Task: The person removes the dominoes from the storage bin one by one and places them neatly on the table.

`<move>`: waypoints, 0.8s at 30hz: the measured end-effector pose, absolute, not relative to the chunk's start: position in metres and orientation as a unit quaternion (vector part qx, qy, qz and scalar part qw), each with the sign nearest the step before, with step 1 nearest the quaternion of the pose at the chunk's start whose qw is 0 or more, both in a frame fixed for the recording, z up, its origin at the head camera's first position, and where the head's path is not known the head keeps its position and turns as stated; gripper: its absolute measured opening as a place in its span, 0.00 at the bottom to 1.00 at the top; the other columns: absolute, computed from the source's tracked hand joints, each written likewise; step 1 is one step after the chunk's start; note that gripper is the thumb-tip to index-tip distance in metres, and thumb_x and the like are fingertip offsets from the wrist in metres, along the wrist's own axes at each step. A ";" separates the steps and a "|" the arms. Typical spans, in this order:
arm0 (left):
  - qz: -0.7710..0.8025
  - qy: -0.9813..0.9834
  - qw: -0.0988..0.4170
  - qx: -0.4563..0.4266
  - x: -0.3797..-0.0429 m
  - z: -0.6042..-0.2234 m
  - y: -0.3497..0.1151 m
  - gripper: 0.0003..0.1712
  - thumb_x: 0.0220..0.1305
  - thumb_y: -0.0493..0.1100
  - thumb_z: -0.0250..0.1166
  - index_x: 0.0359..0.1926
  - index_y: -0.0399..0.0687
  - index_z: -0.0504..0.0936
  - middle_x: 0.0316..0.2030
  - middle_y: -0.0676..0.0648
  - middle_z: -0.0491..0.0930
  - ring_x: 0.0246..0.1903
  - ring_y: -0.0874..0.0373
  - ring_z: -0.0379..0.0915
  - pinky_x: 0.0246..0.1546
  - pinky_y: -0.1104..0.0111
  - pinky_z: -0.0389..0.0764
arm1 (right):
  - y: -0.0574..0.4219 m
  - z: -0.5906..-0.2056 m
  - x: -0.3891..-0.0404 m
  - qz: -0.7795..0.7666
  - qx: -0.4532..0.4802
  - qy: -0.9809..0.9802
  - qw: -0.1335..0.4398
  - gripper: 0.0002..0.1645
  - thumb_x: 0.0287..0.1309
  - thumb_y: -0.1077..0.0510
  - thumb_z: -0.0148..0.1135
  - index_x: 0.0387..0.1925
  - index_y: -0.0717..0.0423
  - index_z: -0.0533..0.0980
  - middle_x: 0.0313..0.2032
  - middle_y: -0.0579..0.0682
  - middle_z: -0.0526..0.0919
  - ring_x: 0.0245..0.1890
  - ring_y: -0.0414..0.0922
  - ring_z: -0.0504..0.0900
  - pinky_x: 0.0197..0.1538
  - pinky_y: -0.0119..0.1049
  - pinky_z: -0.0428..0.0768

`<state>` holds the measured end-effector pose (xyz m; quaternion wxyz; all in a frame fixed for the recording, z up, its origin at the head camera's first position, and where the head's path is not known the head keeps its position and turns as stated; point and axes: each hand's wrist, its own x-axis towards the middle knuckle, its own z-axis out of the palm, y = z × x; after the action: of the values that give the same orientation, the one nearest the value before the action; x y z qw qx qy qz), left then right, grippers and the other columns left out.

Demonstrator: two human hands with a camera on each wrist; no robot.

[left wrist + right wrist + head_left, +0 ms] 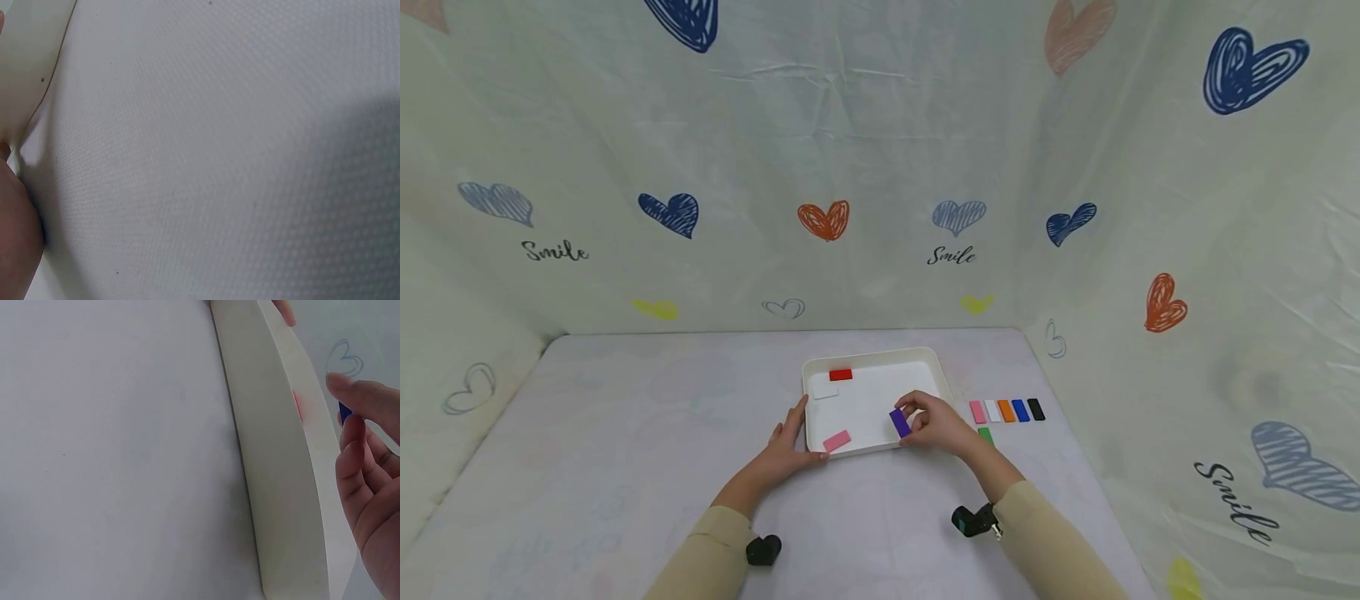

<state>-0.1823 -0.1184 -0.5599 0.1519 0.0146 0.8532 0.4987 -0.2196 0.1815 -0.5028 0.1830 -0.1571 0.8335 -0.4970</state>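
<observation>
A shallow white tray [880, 362] lies on the table. My left hand [782, 458] rests at its near left corner, fingers spread straight along the left wall and thumb against the front rim. My right hand [942, 425] pinches a purple block [899, 422] between thumb and fingers, over the front right part of the tray. In the right wrist view, only a dark blue-violet bit of this block [345, 414] shows between the fingertips. Inside the tray are a red block [840, 375], a white block [826, 391] and a pink block [837, 441].
Right of the tray stands a row with a pink block [977, 412], a white block [992, 411], an orange block [1006, 411], a blue block [1020, 410] and a black block [1036, 409]. A green block [985, 435] lies below them, partly behind my right wrist.
</observation>
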 end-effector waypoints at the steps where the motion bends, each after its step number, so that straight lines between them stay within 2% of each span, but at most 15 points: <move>1: 0.499 0.853 0.152 0.015 -0.182 -0.560 -0.118 0.66 0.50 0.49 0.77 0.78 0.56 0.39 0.75 0.40 0.46 0.73 0.39 0.26 0.68 0.38 0.33 | 0.184 -0.502 -0.217 -0.497 -0.153 0.835 0.178 0.31 0.44 0.69 0.76 0.51 0.58 0.74 0.39 0.50 0.76 0.23 0.41 0.75 0.30 0.29 0.80; 15: 0.497 0.853 0.157 0.009 -0.180 -0.558 -0.119 0.66 0.50 0.50 0.77 0.78 0.59 0.40 0.75 0.39 0.46 0.73 0.38 0.26 0.66 0.35 0.36 | 0.234 -0.499 -0.189 -0.524 -0.103 0.831 0.157 0.30 0.45 0.69 0.75 0.51 0.60 0.72 0.39 0.54 0.74 0.27 0.45 0.79 0.34 0.32 0.82; 24: 0.496 0.854 0.157 0.008 -0.180 -0.559 -0.118 0.66 0.50 0.50 0.76 0.78 0.59 0.39 0.75 0.40 0.46 0.73 0.37 0.26 0.66 0.35 0.36 | 0.267 -0.498 -0.174 -0.516 -0.063 0.841 0.150 0.32 0.44 0.70 0.76 0.52 0.62 0.72 0.40 0.55 0.74 0.25 0.45 0.76 0.32 0.31 0.82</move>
<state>-0.1800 -0.1180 -0.5590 0.1565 0.0080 0.8541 0.4959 -0.1744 0.2666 -0.4983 0.1505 -0.0628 0.8408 -0.5162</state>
